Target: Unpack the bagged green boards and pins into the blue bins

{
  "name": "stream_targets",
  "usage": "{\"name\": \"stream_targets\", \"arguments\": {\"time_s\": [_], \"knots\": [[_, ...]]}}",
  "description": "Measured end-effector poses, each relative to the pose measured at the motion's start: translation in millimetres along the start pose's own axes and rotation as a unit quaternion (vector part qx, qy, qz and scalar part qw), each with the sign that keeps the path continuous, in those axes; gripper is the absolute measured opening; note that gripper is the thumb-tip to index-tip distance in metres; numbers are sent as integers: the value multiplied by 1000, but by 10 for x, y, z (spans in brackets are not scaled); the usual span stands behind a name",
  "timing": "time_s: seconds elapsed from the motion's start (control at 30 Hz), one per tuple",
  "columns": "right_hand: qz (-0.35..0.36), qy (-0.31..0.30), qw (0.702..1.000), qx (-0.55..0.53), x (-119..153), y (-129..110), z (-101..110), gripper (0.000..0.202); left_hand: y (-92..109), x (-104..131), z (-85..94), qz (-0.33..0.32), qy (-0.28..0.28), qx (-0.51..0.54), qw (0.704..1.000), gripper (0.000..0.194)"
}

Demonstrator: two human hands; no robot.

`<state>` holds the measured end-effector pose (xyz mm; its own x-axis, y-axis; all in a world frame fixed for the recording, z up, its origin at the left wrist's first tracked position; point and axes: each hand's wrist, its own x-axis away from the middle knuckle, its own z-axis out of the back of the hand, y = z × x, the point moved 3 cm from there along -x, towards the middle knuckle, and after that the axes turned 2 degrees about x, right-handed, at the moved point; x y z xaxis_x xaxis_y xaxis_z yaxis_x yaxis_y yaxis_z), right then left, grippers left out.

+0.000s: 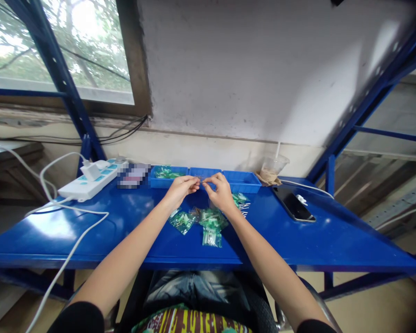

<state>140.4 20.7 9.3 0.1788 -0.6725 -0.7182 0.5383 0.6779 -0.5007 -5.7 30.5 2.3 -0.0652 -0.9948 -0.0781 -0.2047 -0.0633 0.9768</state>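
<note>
My left hand [183,189] and my right hand [220,190] are close together over the middle of the blue table. Their fingertips are pinched on a small see-through piece [200,178], too small and blurred to name for certain. Just below the hands lies a pile of small green-tinted plastic packets [211,221] with white and metallic bits inside. Another such packet [182,221] rests left of the pile. Small loose metal pieces [244,210] lie beside my right wrist. Behind my hands stands a blue bin, partly hidden by them.
A left blue bin [169,183] holds green packets; a right blue bin [242,186] stands across from it. White power strip [90,181] and cables lie left. At right are a plastic cup [273,165], a black phone [294,204] and a white earphone case [301,200].
</note>
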Motion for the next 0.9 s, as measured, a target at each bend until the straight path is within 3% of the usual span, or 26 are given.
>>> {"name": "stream_targets", "arguments": {"time_s": [0.1,0.17,0.3,0.37,0.43,0.53,0.6,0.67,0.77,0.83,0.9], "knots": [[-93,18,993,-66,-7,112,-43,16,17,-6,16,-103,28,-100,989,24],[-198,9,968,-152,-12,215,-78,22,71,37,-4,-211,38,-203,955,27],[-372,-75,859,-343,-3,283,-111,39,179,200,-112,-408,5,-369,835,23],[-396,-108,810,-418,-1,235,-93,41,200,264,-164,-466,-30,-423,776,25],[-395,-118,784,-464,-1,184,-73,37,200,294,-196,-492,-57,-471,731,29],[-391,-77,785,-474,-3,174,-54,29,172,274,-197,-477,-60,-517,708,29],[-398,-22,799,-450,-9,222,-23,33,137,231,-165,-443,-52,-523,726,26],[-407,28,825,-390,-23,300,47,32,79,170,-107,-382,-61,-519,762,23],[-391,87,878,-263,-78,424,249,21,-47,85,-2,-226,-152,-538,798,19],[-361,156,897,-203,-129,492,436,17,-102,81,60,-127,-236,-551,790,22],[-327,257,894,-166,-172,529,633,20,-96,110,99,-75,-296,-550,778,27]]}}
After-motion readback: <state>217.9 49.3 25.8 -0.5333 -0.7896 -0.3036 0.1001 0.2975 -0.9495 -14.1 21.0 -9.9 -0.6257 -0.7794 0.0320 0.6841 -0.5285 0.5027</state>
